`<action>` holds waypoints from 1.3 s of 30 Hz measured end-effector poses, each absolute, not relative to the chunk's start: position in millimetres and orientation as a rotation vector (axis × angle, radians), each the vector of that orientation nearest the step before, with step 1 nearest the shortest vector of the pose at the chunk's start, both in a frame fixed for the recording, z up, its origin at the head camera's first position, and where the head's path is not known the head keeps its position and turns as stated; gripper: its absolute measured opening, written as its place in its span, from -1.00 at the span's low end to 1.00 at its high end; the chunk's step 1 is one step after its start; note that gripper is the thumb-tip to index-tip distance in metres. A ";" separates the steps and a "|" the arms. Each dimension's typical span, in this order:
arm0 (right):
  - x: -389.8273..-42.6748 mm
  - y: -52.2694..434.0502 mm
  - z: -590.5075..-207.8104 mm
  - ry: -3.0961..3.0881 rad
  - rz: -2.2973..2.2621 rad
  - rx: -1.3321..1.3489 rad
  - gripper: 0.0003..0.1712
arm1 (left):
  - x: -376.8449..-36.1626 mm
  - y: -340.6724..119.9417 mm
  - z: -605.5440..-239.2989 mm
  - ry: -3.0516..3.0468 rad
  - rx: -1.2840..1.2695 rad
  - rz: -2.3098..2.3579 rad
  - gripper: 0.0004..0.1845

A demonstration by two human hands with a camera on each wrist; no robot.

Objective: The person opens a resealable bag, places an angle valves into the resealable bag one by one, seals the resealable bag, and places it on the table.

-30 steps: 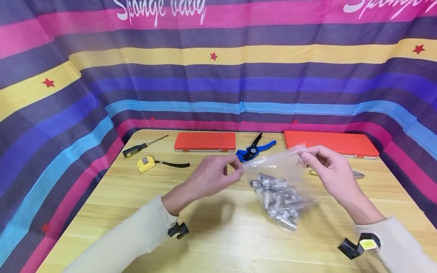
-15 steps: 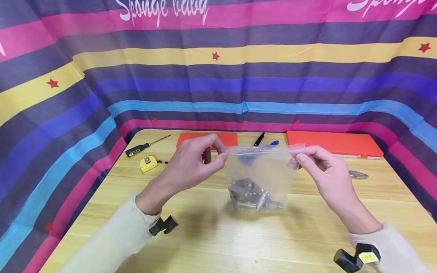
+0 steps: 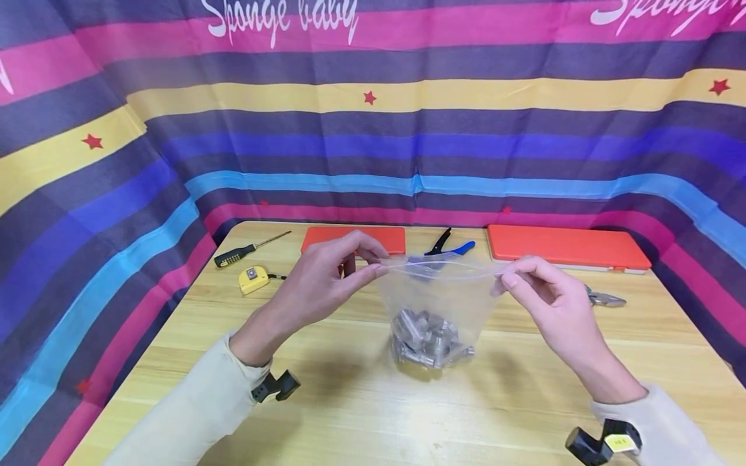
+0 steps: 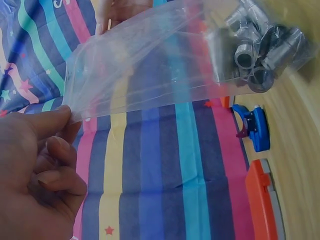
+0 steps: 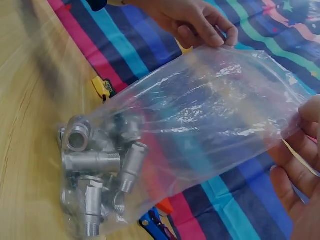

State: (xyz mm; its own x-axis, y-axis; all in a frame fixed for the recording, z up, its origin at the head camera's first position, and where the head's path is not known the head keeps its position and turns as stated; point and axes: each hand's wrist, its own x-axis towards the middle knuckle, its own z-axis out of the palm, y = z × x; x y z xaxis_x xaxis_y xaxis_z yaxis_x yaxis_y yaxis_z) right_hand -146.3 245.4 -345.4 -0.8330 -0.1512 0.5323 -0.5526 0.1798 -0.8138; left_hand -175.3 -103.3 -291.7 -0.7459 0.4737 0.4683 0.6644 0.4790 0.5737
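A clear plastic zip bag [image 3: 440, 291] hangs upright over the wooden table [image 3: 361, 401], its bottom resting on the wood. Several grey metal pipe fittings [image 3: 428, 336] lie heaped in its bottom [image 5: 95, 175] [image 4: 260, 55]. My left hand [image 3: 326, 278] pinches the bag's top left corner between thumb and forefinger [image 4: 65, 115]. My right hand [image 3: 536, 285] pinches the top right corner [image 5: 300, 130]. The top edge is stretched taut between both hands.
Two flat orange cases [image 3: 352, 238] [image 3: 568, 247] lie along the table's far edge, with blue-handled pliers [image 3: 449, 246] between them. A black-handled screwdriver [image 3: 241, 251] and yellow tape measure [image 3: 253, 278] sit far left. Metal pliers [image 3: 606, 298] lie right. Striped cloth [image 3: 373, 129] walls the table.
The bag swung from tilted to hanging upright and the fittings slid to its bottom. Both hands moved apart, pulling the top edge taut, then lowered it slightly.
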 end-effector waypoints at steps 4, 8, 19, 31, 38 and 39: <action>-145.1 245.7 -344.8 -2.155 1.629 0.676 -0.85 | -176.1 -104.4 -294.7 -2.484 -0.975 -1.163 -0.78; -145.4 244.8 -346.2 -2.112 1.645 0.705 -0.84 | -178.5 -105.4 -298.8 -2.499 -0.977 -1.221 -0.75; -145.9 245.7 -352.1 -1.949 1.625 0.800 -0.77 | -181.5 -111.2 -306.9 -2.514 -1.062 -1.194 -0.95; -146.8 246.1 -354.8 -1.818 1.678 0.916 -0.85 | -183.4 -116.3 -302.6 -2.472 -1.055 -1.362 -0.94; -148.7 244.8 -356.9 -1.818 1.687 0.915 -0.89 | -184.0 -121.0 -306.5 -2.521 -1.025 -1.354 -0.94; -148.6 244.3 -356.8 -1.820 1.688 0.912 -0.87 | -184.1 -121.1 -306.9 -2.509 -1.037 -1.356 -0.92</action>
